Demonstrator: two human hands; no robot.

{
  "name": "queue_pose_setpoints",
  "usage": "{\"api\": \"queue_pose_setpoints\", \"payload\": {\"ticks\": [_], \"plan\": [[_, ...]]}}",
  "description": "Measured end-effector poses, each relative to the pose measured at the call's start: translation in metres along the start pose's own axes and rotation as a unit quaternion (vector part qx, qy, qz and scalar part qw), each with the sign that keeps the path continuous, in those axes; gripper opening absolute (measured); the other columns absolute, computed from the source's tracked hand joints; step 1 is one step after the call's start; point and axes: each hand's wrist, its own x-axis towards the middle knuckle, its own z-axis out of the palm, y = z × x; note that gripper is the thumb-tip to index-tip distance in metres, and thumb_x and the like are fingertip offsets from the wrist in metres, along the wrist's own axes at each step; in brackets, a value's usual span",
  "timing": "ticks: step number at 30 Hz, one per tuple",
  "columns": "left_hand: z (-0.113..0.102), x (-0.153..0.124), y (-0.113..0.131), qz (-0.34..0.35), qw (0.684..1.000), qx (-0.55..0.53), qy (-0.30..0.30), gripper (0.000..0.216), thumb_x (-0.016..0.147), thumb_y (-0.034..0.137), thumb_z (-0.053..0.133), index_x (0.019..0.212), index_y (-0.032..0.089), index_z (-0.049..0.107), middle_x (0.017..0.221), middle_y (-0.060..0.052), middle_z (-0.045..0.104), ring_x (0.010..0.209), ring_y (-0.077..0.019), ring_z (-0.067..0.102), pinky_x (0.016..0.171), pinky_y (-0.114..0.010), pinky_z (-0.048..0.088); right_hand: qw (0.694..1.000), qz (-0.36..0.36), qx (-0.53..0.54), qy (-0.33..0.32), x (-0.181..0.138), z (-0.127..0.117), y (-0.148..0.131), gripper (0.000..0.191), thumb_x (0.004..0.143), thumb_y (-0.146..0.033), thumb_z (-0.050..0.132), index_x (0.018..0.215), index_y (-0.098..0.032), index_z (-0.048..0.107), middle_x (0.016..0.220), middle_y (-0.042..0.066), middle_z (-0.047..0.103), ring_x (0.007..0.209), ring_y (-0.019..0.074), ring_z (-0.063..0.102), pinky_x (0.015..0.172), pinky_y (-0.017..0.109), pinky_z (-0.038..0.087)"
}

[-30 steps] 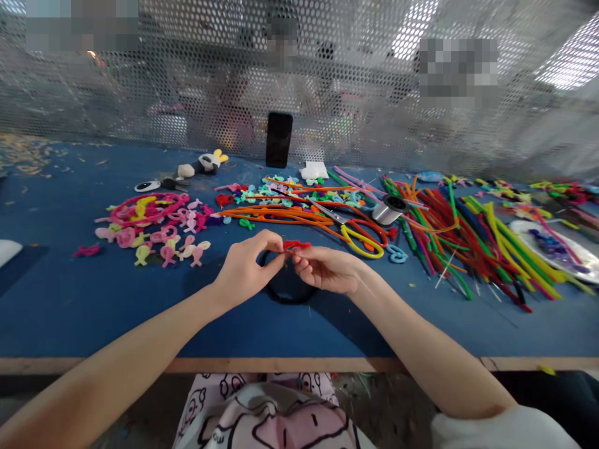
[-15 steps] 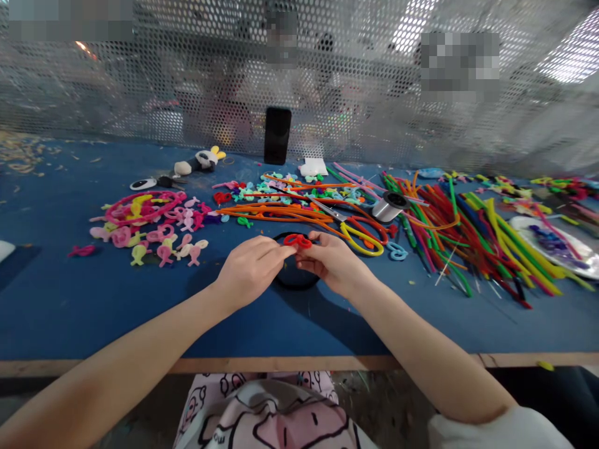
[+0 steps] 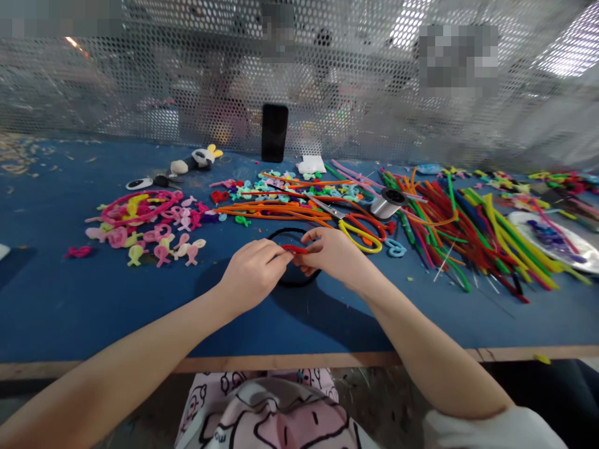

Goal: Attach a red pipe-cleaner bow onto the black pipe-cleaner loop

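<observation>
Between my hands is a red pipe cleaner piece (image 3: 294, 249), pinched from both sides. My left hand (image 3: 255, 271) has its thumb and fingers closed on the left end. My right hand (image 3: 330, 255) grips the right end, its fingers curled and partly hiding it. Behind and beneath the hands a black ring (image 3: 294, 284) shows against the blue tabletop; whether it is joined to the red piece I cannot tell. Scissors (image 3: 358, 237) with yellow and orange handles lie just beyond my right hand, near a light-blue curled pipe cleaner (image 3: 395, 248).
Pink and yellow twisted pieces (image 3: 145, 234) lie to the left. Orange pipe cleaners (image 3: 276, 211) and a wire spool (image 3: 388, 202) sit ahead. Many coloured pipe cleaners (image 3: 435, 218) and a plate (image 3: 587, 257) are at right. A phone (image 3: 274, 132) leans on the perforated metal screen (image 3: 355, 118).
The red piece has turned from a visible looped shape to a thin, flatter edge between my fingers. My hands stay close together; the view has shifted slightly.
</observation>
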Motion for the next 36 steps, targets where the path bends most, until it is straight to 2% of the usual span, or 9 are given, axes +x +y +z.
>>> {"api": "queue_pose_setpoints", "payload": {"ticks": [2, 5, 11, 16, 22, 25, 28, 32, 36], "plan": [[0.001, 0.0, 0.001, -0.006, 1.0, 0.001, -0.006, 0.015, 0.09, 0.009, 0.057, 0.097, 0.011, 0.071, 0.084, -0.008, 0.073, 0.081, -0.0211, 0.067, 0.072, -0.034, 0.055, 1.0, -0.001, -0.014, -0.005, -0.001, -0.002, -0.001, 0.039, 0.071, -0.006, 0.075, 0.099, -0.018, 0.051, 0.059, 0.0, 0.071, 0.048, 0.0151, 0.065, 0.048, 0.025, 0.057], [0.0, 0.001, 0.003, -0.017, 1.0, 0.01, -0.001, 0.017, 0.089, 0.009, 0.057, 0.097, 0.014, 0.071, 0.079, -0.006, 0.07, 0.077, -0.0201, 0.065, 0.068, -0.033, 0.052, 1.0, -0.019, -0.019, 0.004, -0.003, -0.005, -0.003, 0.059, 0.071, -0.007, 0.075, 0.121, -0.014, 0.045, 0.06, -0.001, 0.071, 0.048, 0.0153, 0.064, 0.048, 0.026, 0.057], [0.0, 0.001, 0.006, -0.027, 0.999, 0.021, 0.019, 0.021, 0.089, 0.008, 0.057, 0.104, 0.016, 0.07, 0.08, -0.004, 0.069, 0.076, -0.0193, 0.063, 0.067, -0.033, 0.048, 0.999, -0.047, -0.006, 0.006, -0.006, -0.009, -0.007, 0.101, 0.071, -0.011, 0.074, 0.155, -0.01, 0.019, 0.067, -0.001, 0.073, 0.052, 0.0156, 0.064, 0.05, 0.026, 0.053], [0.002, 0.0, 0.006, -0.051, 0.998, 0.019, 0.028, 0.025, 0.089, 0.009, 0.055, 0.109, 0.015, 0.069, 0.081, -0.006, 0.07, 0.077, -0.0195, 0.063, 0.071, -0.034, 0.05, 0.984, -0.16, -0.033, 0.068, -0.005, -0.002, 0.0, 0.104, 0.07, -0.015, 0.073, 0.159, -0.014, 0.018, 0.074, 0.0, 0.071, 0.064, 0.0171, 0.065, 0.063, 0.03, 0.053], [0.0, 0.005, 0.006, -0.092, 0.993, -0.028, 0.064, 0.024, 0.088, 0.005, 0.052, 0.101, 0.016, 0.07, 0.08, -0.006, 0.071, 0.077, -0.0186, 0.063, 0.074, -0.033, 0.053, 0.938, -0.301, -0.112, 0.13, -0.011, 0.015, 0.007, 0.091, 0.075, -0.009, 0.062, 0.157, -0.022, 0.024, 0.086, 0.003, 0.069, 0.075, 0.0186, 0.062, 0.076, 0.034, 0.053], [-0.003, 0.009, 0.006, -0.168, 0.978, -0.097, 0.073, 0.02, 0.086, 0.006, 0.055, 0.096, 0.017, 0.069, 0.081, -0.004, 0.071, 0.075, -0.017, 0.064, 0.073, -0.032, 0.053, 0.956, -0.273, -0.062, 0.09, -0.012, 0.017, 0.007, 0.089, 0.079, -0.012, 0.062, 0.158, -0.022, 0.022, 0.087, 0.002, 0.068, 0.077, 0.0179, 0.063, 0.075, 0.033, 0.052], [-0.006, 0.011, 0.006, -0.224, 0.959, -0.165, 0.054, 0.02, 0.087, 0.009, 0.058, 0.1, 0.018, 0.07, 0.081, -0.003, 0.071, 0.071, -0.0149, 0.063, 0.069, -0.029, 0.052, 0.981, -0.176, 0.077, 0.031, -0.01, 0.014, 0.005, 0.089, 0.08, -0.017, 0.067, 0.157, -0.02, 0.022, 0.076, -0.003, 0.065, 0.067, 0.0147, 0.062, 0.066, 0.028, 0.052], [-0.005, 0.012, 0.004, -0.231, 0.955, -0.179, 0.046, 0.021, 0.09, 0.011, 0.058, 0.101, 0.019, 0.073, 0.08, -0.003, 0.07, 0.073, -0.015, 0.063, 0.069, -0.028, 0.051, 0.972, -0.075, 0.223, 0.004, -0.007, 0.012, 0.002, 0.09, 0.075, -0.016, 0.074, 0.153, -0.015, 0.03, 0.073, -0.003, 0.069, 0.062, 0.0121, 0.062, 0.064, 0.026, 0.053], [-0.003, 0.011, 0.004, -0.23, 0.951, -0.195, 0.061, 0.021, 0.091, 0.012, 0.058, 0.1, 0.019, 0.075, 0.093, -0.006, 0.076, 0.084, -0.0177, 0.069, 0.078, -0.032, 0.055, 0.967, -0.079, 0.24, 0.019, -0.007, 0.015, 0.004, 0.095, 0.071, -0.019, 0.081, 0.152, -0.014, 0.032, 0.074, -0.002, 0.071, 0.063, 0.012, 0.063, 0.065, 0.026, 0.054]]}}
